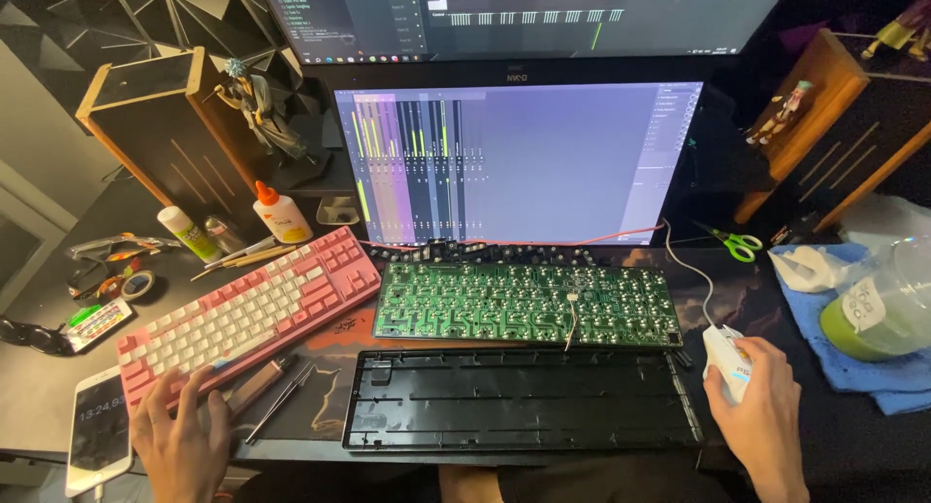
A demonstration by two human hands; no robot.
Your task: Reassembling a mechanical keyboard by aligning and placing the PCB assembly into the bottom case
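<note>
Head view, desk inventory, left to right. Phone point(100, 430) with lit screen at the near left edge, cable attached. Left hand point(179, 435): fingers spread and resting on the near corner of the pink-and-white keyboard point(247, 312), which lies slanted; nothing grasped. Tape roll point(138, 285), green-capped tube point(188, 233) and white glue bottle point(281, 215) with orange nozzle behind the keyboard. Tweezers point(281, 402) and a flat bar-shaped tool just beside the left hand. Green circuit board point(524, 304), solder side up, centre; empty black keyboard case point(519, 399) directly in front of it. Monitor point(524, 159) behind. White mouse point(729, 362), wired, right of the case: right hand point(766, 411) curled over it, gripping. Green-handled scissors point(739, 243) beyond. Clear plastic cup point(887, 304) holding green liquid on a blue cloth point(873, 372), far right.
</note>
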